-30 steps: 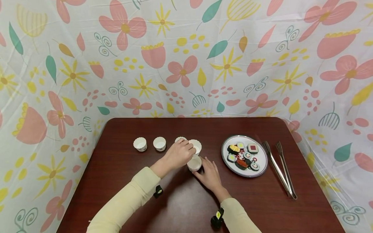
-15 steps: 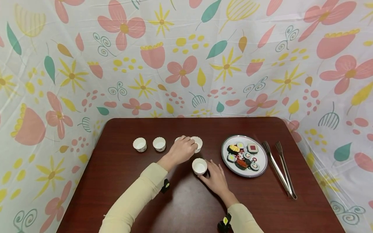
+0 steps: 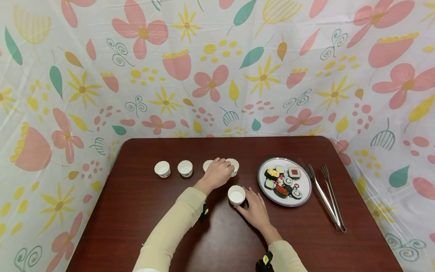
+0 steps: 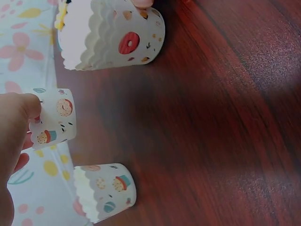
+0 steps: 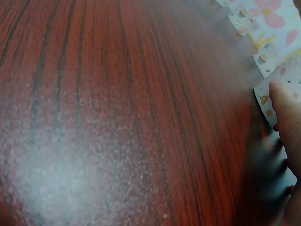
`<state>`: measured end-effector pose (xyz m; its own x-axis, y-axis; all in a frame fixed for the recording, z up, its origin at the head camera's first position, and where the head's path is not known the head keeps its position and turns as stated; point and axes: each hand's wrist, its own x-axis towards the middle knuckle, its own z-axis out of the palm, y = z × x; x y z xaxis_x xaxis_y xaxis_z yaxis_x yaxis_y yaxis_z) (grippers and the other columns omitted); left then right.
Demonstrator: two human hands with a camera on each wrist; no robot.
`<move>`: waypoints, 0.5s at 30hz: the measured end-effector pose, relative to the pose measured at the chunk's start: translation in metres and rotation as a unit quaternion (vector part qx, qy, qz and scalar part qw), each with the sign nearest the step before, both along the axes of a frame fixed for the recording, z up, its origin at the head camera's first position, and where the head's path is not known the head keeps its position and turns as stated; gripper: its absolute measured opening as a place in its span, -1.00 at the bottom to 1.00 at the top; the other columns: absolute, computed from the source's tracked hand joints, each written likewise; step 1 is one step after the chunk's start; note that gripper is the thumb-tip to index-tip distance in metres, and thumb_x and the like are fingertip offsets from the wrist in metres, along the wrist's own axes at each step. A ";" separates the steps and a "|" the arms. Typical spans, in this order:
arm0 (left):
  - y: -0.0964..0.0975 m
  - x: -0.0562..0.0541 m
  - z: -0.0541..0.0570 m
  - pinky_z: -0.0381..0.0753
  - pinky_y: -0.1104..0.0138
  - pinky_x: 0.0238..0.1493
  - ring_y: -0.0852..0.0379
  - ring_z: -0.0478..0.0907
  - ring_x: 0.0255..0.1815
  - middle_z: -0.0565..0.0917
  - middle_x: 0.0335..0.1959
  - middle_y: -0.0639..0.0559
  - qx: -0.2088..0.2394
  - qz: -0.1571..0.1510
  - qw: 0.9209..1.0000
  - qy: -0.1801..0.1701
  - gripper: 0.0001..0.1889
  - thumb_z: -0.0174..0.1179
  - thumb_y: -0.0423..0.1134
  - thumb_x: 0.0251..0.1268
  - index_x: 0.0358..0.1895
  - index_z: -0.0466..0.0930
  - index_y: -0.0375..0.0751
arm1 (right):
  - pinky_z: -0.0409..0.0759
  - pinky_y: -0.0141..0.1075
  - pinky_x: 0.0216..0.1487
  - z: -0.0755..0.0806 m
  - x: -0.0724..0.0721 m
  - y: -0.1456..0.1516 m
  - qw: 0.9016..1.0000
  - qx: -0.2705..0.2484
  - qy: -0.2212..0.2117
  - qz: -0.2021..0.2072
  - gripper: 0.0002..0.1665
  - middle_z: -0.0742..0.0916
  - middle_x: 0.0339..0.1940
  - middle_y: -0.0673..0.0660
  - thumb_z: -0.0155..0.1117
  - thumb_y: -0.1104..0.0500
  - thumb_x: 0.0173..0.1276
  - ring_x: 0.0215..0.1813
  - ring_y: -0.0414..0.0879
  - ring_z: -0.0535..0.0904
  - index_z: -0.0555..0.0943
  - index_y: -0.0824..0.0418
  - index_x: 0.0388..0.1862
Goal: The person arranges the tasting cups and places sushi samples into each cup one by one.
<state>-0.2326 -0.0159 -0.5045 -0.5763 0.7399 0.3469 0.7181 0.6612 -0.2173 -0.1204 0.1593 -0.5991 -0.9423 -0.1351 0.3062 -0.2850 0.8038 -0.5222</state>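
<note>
My left hand (image 3: 219, 174) pinches a white baking cup (image 3: 233, 167) with a scalloped rim; the left wrist view shows the thumb on its printed side (image 4: 59, 115). Nearer to me, my right hand (image 3: 255, 209) holds another baking cup (image 3: 236, 195) from its right side. In the right wrist view its thumb presses that cup's wall (image 5: 281, 89). Behind my left hand a third cup (image 3: 207, 164) is partly hidden. Donut and cupcake prints decorate the cups. Those I can see into look empty.
Two more baking cups (image 3: 185, 168) stand to the left in a row. On the right lies a plate (image 3: 263, 189) of toy-like sushi pieces (image 3: 281, 191), with metal tongs (image 3: 326, 200) beyond it. Patterned cloth (image 3: 217, 94) hangs behind the brown table (image 3: 122, 211).
Both cups have come apart. My left hand has shifted right with its cup along the back row, while my right hand has drawn its cup right and slightly towards me.
</note>
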 end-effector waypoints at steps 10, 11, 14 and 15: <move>0.010 -0.005 -0.013 0.41 0.33 -0.28 0.15 0.53 -0.29 0.65 -0.31 0.14 -0.032 0.035 0.999 -0.025 -0.89 0.17 -0.14 0.22 -0.26 0.67 0.03 | 0.18 0.18 0.25 -0.001 0.000 0.004 1.000 0.003 -0.017 -0.003 -0.15 0.55 0.18 0.24 0.44 -0.07 -0.01 0.29 0.17 0.36 0.40 0.21 0.25; 0.010 -0.006 -0.015 0.42 0.34 -0.28 0.15 0.53 -0.28 0.65 -0.31 0.15 -0.037 0.037 0.998 -0.029 -0.88 0.17 -0.13 0.22 -0.24 0.66 0.04 | 0.19 0.19 0.24 -0.001 0.000 0.004 1.000 0.002 -0.012 -0.003 -0.14 0.56 0.17 0.24 0.45 -0.06 -0.02 0.29 0.18 0.37 0.41 0.22 0.25; 0.013 -0.006 -0.021 0.42 0.34 -0.26 0.16 0.53 -0.25 0.65 -0.28 0.15 -0.053 0.042 0.997 -0.042 -0.87 0.15 -0.12 0.24 -0.21 0.66 0.04 | 0.20 0.19 0.23 -0.002 0.000 0.003 1.000 0.001 -0.007 -0.002 -0.14 0.56 0.17 0.24 0.46 -0.05 -0.04 0.28 0.17 0.37 0.41 0.22 0.25; 0.013 -0.006 -0.022 0.42 0.34 -0.24 0.16 0.53 -0.24 0.65 -0.27 0.15 -0.055 0.044 0.996 -0.046 -0.86 0.15 -0.12 0.24 -0.21 0.66 0.04 | 0.20 0.19 0.23 -0.003 0.000 0.003 1.000 0.001 -0.007 -0.003 -0.13 0.56 0.17 0.24 0.46 -0.05 -0.04 0.28 0.17 0.37 0.40 0.22 0.25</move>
<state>-0.2391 -0.0026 -0.5266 -0.6658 0.7162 0.2091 0.6788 0.6978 -0.2286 -0.1207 0.1619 -0.6017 -0.9472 -0.1312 0.2924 -0.2735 0.8065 -0.5241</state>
